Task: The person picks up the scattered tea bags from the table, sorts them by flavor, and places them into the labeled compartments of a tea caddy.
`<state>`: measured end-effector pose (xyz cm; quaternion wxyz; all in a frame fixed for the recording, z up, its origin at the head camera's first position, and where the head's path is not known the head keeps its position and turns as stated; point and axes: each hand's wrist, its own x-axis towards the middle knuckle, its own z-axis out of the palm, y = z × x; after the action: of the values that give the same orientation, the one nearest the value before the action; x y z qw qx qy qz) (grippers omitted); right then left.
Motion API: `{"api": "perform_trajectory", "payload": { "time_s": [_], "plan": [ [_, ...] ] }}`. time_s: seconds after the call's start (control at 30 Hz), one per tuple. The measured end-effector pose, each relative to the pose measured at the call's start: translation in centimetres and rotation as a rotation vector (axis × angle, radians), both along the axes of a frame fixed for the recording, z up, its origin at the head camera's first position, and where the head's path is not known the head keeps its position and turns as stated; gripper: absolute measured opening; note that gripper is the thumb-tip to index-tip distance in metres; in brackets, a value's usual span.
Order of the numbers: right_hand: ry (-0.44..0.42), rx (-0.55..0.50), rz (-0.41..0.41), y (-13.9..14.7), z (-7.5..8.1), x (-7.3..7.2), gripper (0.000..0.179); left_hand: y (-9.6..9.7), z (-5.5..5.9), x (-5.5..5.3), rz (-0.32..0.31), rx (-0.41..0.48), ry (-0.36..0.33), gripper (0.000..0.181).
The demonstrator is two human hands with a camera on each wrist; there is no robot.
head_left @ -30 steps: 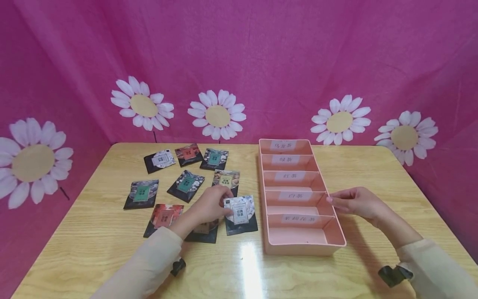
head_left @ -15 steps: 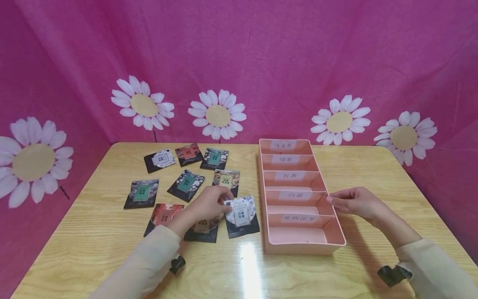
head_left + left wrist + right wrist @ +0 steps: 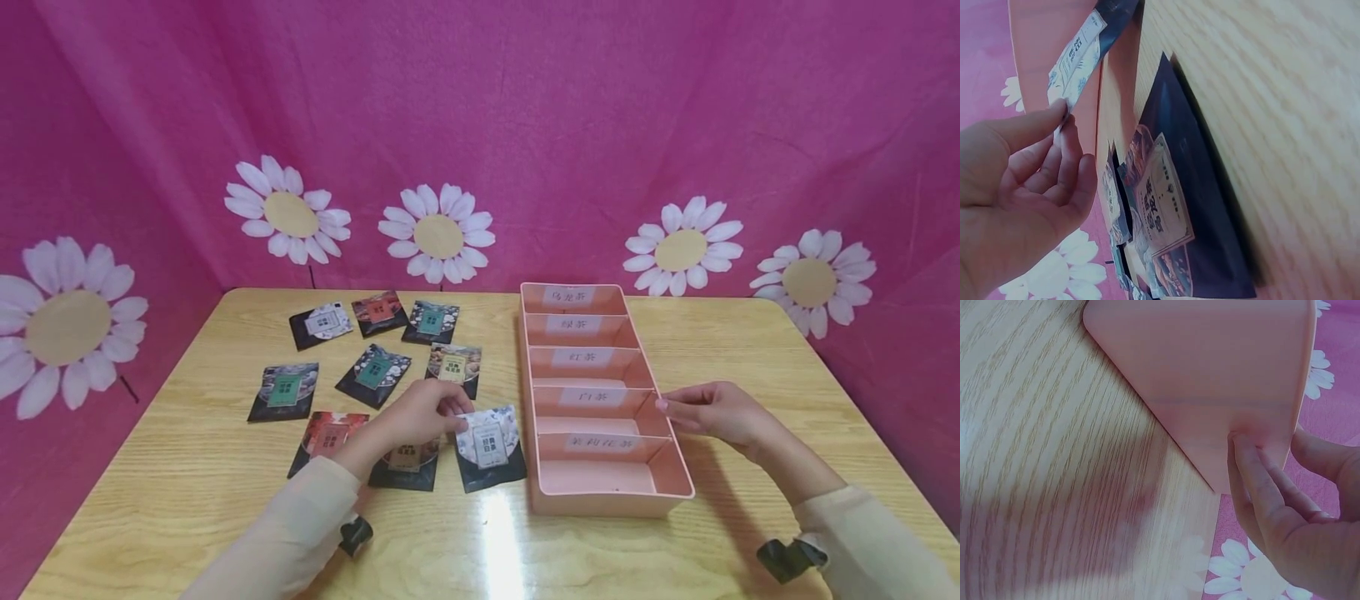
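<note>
1 white packet, shifted slightly closer, nearer the pink box

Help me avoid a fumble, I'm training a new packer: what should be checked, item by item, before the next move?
1. White packet gripped by the left hand: ok, pinched at an upper corner.
2. Packet's printed front visible from above: ok.
3. Packet over a compartment: not ok, it is beside the pink box, outside it.
4. Packet's lower edge off the table: cannot tell.
5. Box upright: ok, its open side faces up.
6. Box steadied: ok, the right hand holds its right wall.
</note>
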<state>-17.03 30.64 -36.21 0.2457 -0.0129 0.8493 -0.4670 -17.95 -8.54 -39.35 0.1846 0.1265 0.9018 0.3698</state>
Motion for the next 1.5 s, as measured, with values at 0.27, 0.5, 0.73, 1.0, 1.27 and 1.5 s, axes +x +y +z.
{"api": "perform_trajectory", "payload": {
  "time_s": [0.27,0.5,0.73,1.0,1.27,1.5],
  "plan": [
    [-0.008,0.004,0.006,0.1,-0.1,0.0,0.057,-0.3,-0.2,0.4,-0.02,0.075,-0.036,0.009],
    [-0.012,-0.05,-0.002,0.1,-0.1,-0.1,0.058,-0.9,0.1,0.4,-0.029,0.096,-0.075,0.008],
    [-0.008,-0.054,0.003,0.1,0.0,-0.2,0.057,-1.2,0.7,0.4,-0.011,0.103,-0.096,0.007],
    [-0.007,-0.035,-0.005,0.0,0.1,-0.3,0.057,-1.3,1.8,0.6,-0.023,0.088,-0.06,0.006],
    [0.019,-0.048,-0.017,-0.1,-0.3,-0.1,0.056,-1.6,3.1,0.9,-0.061,0.072,-0.005,0.004],
    [0.019,-0.016,-0.031,0.0,-0.3,0.2,0.056,-1.5,4.0,1.1,-0.087,0.074,0.033,0.005]
  ]
}}
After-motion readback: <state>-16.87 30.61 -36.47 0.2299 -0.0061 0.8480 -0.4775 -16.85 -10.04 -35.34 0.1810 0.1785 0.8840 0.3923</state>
